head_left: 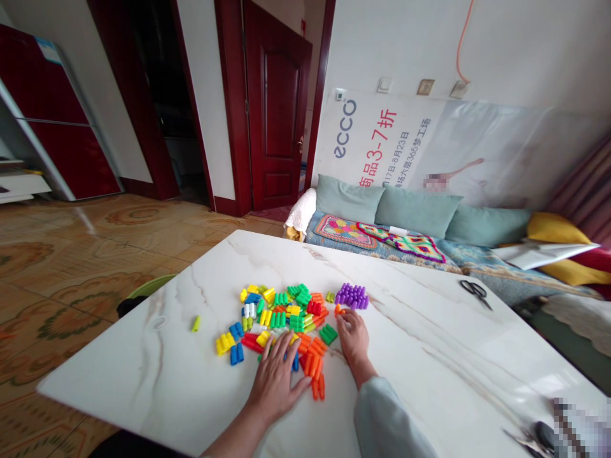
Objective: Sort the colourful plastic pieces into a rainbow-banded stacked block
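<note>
A heap of small coloured plastic blocks [281, 321] lies on a white marble table [429, 356]. My left hand [277, 381] rests flat with fingers apart on the near edge of the heap, over orange and blue pieces. My right hand [353, 337] sits at the heap's right side, its fingertips pinching a small orange block [338, 310]. Just beyond that hand lies a cluster of purple blocks [352, 296]. A single yellow-green block [195, 324] lies apart to the left.
Black scissors [475, 291] lie at the table's far right. Dark objects [534, 436] sit at the near right corner. A sofa with teal cushions [415, 213] stands behind the table. A green stool [150, 286] shows at the table's left edge.
</note>
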A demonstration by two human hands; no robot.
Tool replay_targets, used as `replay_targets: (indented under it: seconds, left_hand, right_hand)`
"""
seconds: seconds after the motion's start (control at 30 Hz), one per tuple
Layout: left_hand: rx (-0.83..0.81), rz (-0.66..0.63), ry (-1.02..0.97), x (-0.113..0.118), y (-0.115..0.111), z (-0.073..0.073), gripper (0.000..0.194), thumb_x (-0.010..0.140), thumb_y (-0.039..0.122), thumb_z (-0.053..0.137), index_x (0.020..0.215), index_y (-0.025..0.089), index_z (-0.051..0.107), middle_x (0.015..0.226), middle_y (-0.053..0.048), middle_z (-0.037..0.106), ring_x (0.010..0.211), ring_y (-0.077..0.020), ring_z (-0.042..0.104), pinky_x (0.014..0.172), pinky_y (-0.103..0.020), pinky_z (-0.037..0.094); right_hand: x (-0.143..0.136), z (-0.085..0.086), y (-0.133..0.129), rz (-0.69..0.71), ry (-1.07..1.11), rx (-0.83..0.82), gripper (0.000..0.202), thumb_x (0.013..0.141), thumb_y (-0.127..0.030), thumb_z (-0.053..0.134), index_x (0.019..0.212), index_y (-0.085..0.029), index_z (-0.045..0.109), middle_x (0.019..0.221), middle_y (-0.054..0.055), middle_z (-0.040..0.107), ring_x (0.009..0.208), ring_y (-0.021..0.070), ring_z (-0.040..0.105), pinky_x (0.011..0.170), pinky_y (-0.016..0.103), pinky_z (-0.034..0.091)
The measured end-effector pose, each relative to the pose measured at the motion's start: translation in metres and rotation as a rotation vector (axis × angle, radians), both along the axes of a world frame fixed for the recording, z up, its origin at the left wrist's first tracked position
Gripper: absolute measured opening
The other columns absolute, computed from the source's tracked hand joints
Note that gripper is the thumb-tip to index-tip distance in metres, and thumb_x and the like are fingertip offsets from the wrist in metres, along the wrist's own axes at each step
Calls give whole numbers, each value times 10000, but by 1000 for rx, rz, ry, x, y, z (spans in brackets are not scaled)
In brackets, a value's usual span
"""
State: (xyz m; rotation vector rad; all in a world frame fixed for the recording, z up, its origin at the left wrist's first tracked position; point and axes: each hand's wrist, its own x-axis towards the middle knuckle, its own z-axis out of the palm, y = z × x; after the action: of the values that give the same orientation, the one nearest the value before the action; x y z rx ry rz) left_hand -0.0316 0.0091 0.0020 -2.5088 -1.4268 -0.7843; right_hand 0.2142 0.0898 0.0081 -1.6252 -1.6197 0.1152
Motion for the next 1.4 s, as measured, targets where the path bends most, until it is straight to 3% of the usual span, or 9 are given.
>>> replay_targets:
  seconds: [0.13, 0.23, 0.37, 0.63, 0.8, 0.97, 1.17, 1.27, 1.4]
  left_hand:
    - [0, -5, -19, 0, 0, -1, 711, 874, 574, 504, 1458, 201, 345, 1487, -105, 389, 1357, -290, 357, 1158, -472, 188]
    - [3, -8, -22, 0, 0, -1, 713, 870, 568, 513, 1459, 203, 345, 1487, -106, 388, 1351, -292, 366, 1157, -474, 193]
    - [2, -3, -26, 0, 0, 0, 709, 861, 556, 532, 1449, 201, 361, 1489, -103, 386, 1346, -294, 373, 1156, -470, 192]
    - [-3, -8, -5, -1, 1, 1, 667, 870, 554, 516, 1412, 181, 406, 1468, -112, 414, 1345, -288, 375, 1144, -476, 185]
    - [-9, -18, 7, -2, 3, 3, 626, 873, 530, 519, 1381, 172, 443, 1444, -128, 442, 1338, -295, 385, 1143, -491, 180]
    - [-16, -33, 30, -2, 5, 4, 570, 887, 514, 504, 1329, 154, 497, 1419, -161, 460, 1317, -305, 409, 1132, -507, 203]
    - [-11, -51, 21, -3, 4, 4, 614, 891, 496, 506, 1395, 155, 425, 1477, -172, 373, 1348, -319, 361, 1122, -523, 223]
    - [11, -140, 46, -5, -3, 14, 616, 910, 443, 488, 1449, 178, 352, 1535, -154, 268, 1396, -307, 281, 1131, -508, 223]
    - [-22, -510, 260, 6, -9, 34, 588, 886, 469, 537, 1434, 326, 380, 1576, -51, 195, 1435, -296, 193, 1150, -513, 182]
  right_hand:
    - [-1, -2, -1, -59, 79, -7, 413, 916, -472, 400, 827, -198, 696, 1154, 78, 618, 912, 178, 610, 771, 279, 469]
    - [-6, 1, -7, -125, 53, 33, 426, 928, -482, 383, 796, -189, 663, 1026, 83, 627, 794, 164, 599, 686, 273, 453]
    - [-8, 7, -10, 12, -72, 23, 407, 952, -427, 370, 795, -190, 661, 872, 71, 649, 823, 182, 581, 772, 295, 446]
    - [-10, 2, -9, 14, -199, -140, 395, 957, -396, 382, 1103, -184, 681, 1231, 90, 630, 1136, 233, 535, 951, 365, 427]
    - [-8, 3, -43, 99, -255, -276, 463, 991, -363, 284, 1328, -182, 545, 1449, 73, 461, 1364, 226, 358, 1120, 430, 265]
    - [-2, 11, -81, 98, -320, -397, 510, 995, -451, 246, 1429, -247, 418, 1550, 31, 282, 1440, 220, 201, 1158, 479, 146]
    - [-29, 4, -91, -21, -393, -456, 578, 972, -497, 301, 1487, -235, 306, 1584, 71, 143, 1459, 287, 82, 1143, 554, 90]
    - [-33, 5, -96, 10, -386, -445, 576, 963, -509, 327, 1484, -263, 313, 1582, 79, 152, 1454, 313, 90, 1132, 579, 99]
    - [-3, 12, -110, 76, -397, -450, 609, 955, -524, 347, 1492, -245, 287, 1578, 81, 167, 1453, 283, 125, 1142, 563, 91]
